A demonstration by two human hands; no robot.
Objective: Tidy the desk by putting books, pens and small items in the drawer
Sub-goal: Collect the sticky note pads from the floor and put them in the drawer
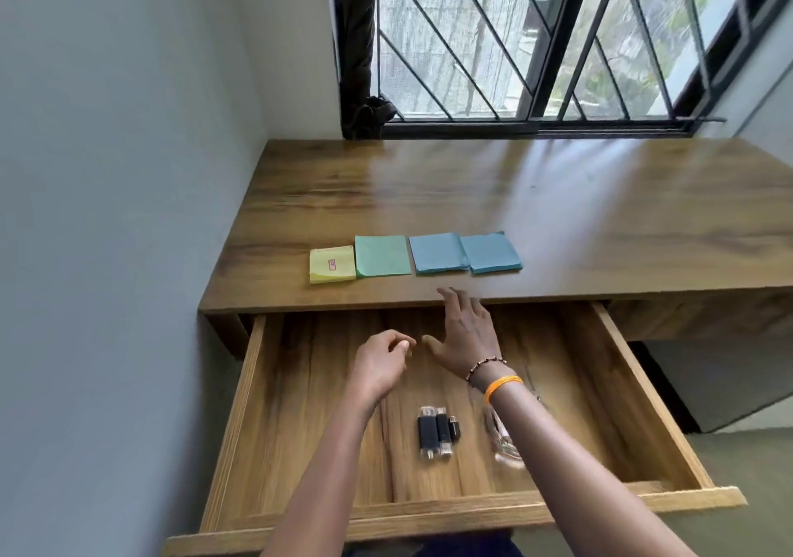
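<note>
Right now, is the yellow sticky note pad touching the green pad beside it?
Cannot tell. In the head view the yellow pad and the green pad lie edge to edge, with no clear gap or contact visible.

note pads in a row on desk, flash drives in drawer

My right forearm covers most of some clear shiny thing in the drawer, and it's blurry too, so no clue what it is. The tiny red mark on the yellow sticky pad is way too small to read. Both arms get chopped off at the bottom edge, and the desk runs off the right side.
</note>
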